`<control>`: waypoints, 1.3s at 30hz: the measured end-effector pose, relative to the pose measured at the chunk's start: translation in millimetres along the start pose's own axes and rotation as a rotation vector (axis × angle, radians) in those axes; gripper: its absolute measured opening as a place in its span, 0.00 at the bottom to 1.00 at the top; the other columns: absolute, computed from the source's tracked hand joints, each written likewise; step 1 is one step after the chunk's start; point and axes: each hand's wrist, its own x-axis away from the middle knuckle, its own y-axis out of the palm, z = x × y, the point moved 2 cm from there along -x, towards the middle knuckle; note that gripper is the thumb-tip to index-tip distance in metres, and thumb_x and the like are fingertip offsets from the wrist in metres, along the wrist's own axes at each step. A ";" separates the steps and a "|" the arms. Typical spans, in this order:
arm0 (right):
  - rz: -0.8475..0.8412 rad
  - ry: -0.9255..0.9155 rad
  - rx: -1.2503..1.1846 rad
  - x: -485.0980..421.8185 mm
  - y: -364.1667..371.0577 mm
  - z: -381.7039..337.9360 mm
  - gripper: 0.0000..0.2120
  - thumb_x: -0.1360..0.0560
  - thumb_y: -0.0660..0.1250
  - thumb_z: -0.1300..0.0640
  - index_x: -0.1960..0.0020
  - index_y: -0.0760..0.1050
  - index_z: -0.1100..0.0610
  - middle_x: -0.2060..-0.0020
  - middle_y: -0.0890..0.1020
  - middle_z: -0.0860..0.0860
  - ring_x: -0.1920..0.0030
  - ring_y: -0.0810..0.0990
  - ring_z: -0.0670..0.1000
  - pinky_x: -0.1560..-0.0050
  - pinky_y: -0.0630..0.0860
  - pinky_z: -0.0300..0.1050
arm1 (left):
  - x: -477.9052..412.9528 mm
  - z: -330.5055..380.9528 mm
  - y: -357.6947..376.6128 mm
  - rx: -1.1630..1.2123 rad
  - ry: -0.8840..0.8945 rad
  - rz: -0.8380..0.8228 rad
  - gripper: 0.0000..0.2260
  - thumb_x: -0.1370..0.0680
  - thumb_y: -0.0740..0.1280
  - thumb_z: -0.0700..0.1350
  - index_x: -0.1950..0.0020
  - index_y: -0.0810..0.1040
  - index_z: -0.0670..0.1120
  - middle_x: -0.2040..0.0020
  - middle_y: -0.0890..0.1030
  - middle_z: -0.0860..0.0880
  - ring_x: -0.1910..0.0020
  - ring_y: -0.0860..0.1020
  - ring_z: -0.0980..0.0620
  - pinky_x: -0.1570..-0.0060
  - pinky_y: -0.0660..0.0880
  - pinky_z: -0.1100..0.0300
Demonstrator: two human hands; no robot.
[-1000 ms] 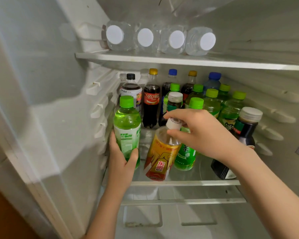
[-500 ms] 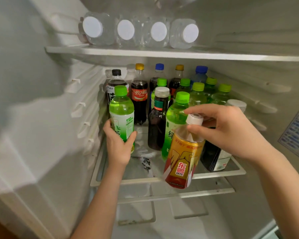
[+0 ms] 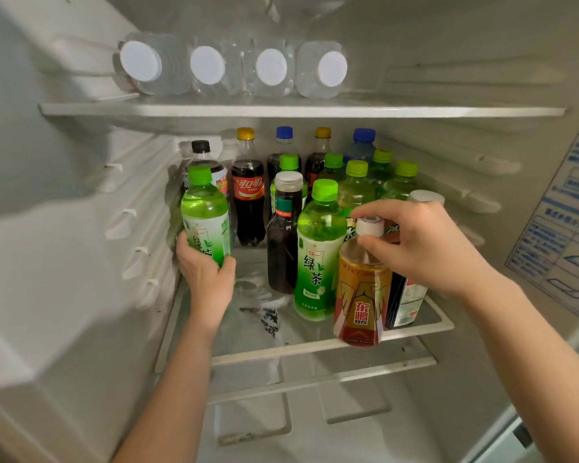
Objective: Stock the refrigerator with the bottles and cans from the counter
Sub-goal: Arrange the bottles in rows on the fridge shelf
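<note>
Pinching the yellow bottle (image 3: 361, 295) by its cap (image 3: 369, 225), my right hand (image 3: 425, 245) steadied it at the shelf's (image 3: 264, 350) front edge; my left hand (image 3: 208, 282) gripped a green bottle (image 3: 205, 222).

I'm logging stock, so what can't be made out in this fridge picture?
Head view:
Dark bottle at right: mostly hidden by right hand and yellow bottle.
Back-row bottles: labels blocked by front bottles.
Wall sticker: text blurred.
Left green tea bottle: base covered by left hand.
</note>
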 end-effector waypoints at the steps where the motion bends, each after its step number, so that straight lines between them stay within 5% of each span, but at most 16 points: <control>1: 0.003 0.014 -0.013 -0.9 -0.3 2.4 0.16 0.29 0.71 0.59 0.42 0.79 0.51 0.50 0.83 0.47 0.57 0.81 0.44 0.54 0.78 0.41 | -3.3 -0.4 0.3 -0.004 0.003 0.007 0.36 0.30 0.68 0.32 0.27 0.52 0.36 0.31 0.62 0.37 0.32 0.63 0.41 0.31 0.61 0.52; 15: 0.088 0.096 -0.148 -4.3 6.6 12.0 0.14 0.29 0.72 0.58 0.43 0.80 0.51 0.50 0.82 0.45 0.52 0.81 0.44 0.50 0.81 0.47 | -17.5 1.3 8.1 -0.029 0.052 0.069 0.35 0.31 0.75 0.37 0.30 0.60 0.37 0.35 0.69 0.39 0.36 0.70 0.42 0.37 0.70 0.51; 39: 0.022 0.087 -0.107 -5.5 3.5 12.1 0.12 0.30 0.71 0.55 0.46 0.78 0.48 0.56 0.80 0.41 0.57 0.81 0.45 0.56 0.79 0.44 | -5.7 13.3 2.6 -0.052 -0.082 0.092 0.35 0.27 0.71 0.42 0.27 0.57 0.36 0.31 0.67 0.37 0.31 0.65 0.40 0.32 0.65 0.45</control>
